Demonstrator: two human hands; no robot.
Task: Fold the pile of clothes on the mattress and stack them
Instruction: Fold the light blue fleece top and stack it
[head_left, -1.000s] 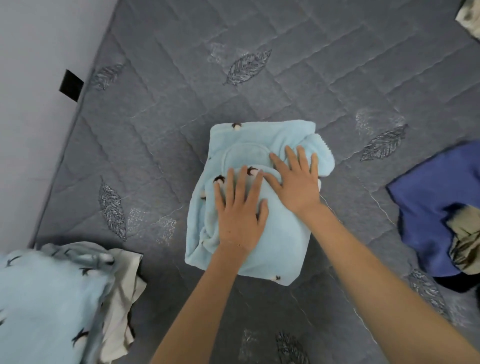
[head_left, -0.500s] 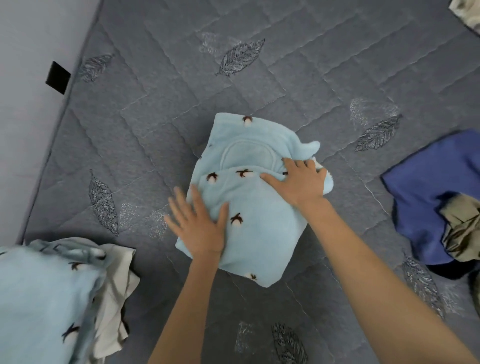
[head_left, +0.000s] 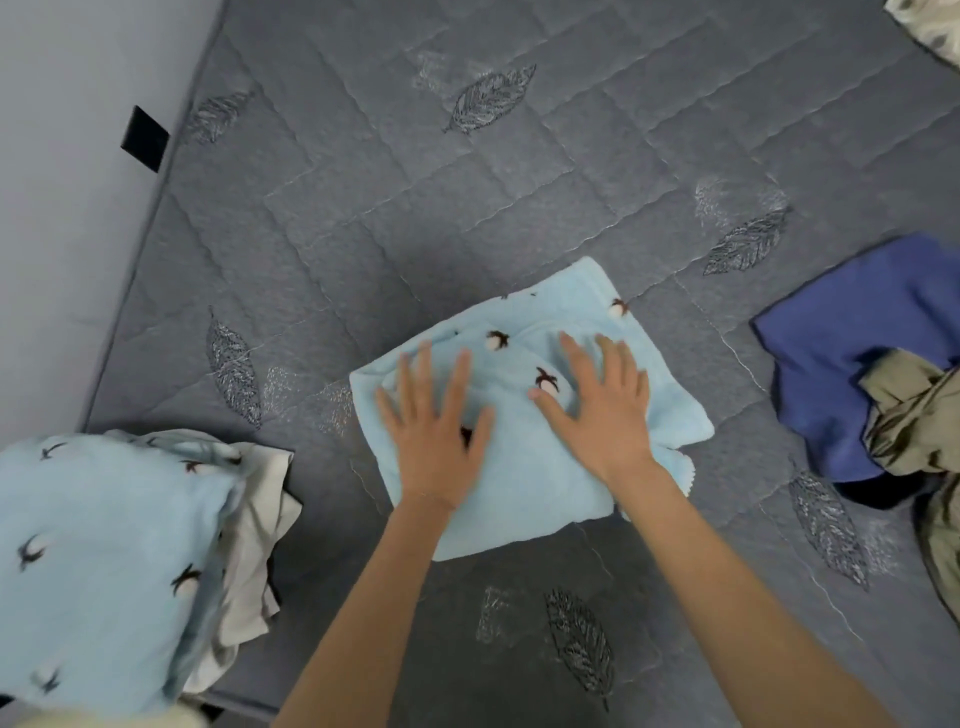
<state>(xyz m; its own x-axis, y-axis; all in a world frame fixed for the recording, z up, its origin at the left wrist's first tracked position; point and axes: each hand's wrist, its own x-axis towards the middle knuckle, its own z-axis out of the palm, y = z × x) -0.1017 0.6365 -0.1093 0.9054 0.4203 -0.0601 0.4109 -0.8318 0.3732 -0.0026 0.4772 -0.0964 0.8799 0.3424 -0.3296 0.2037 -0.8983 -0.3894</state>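
A folded light blue fleece garment (head_left: 530, 483) with small brown-and-white prints lies in the middle of the grey quilted mattress (head_left: 467, 208). My left hand (head_left: 436, 431) presses flat on its left half, fingers spread and straight. On its right half my right hand (head_left: 602, 405) lies flat too, fingers straight. At the lower left sits a stack (head_left: 93, 561) with a matching light blue piece on top and a cream piece under it.
A heap of unfolded clothes lies at the right edge: a dark blue garment (head_left: 852, 353) and an olive one (head_left: 914, 415). A pale printed cloth (head_left: 930, 26) peeks in at the top right. A grey wall (head_left: 67, 208) runs along the mattress's left side.
The light blue garment has turned and shifted on the mattress. My left hand moved from its left edge onto its top, and both hands now press flat side by side.
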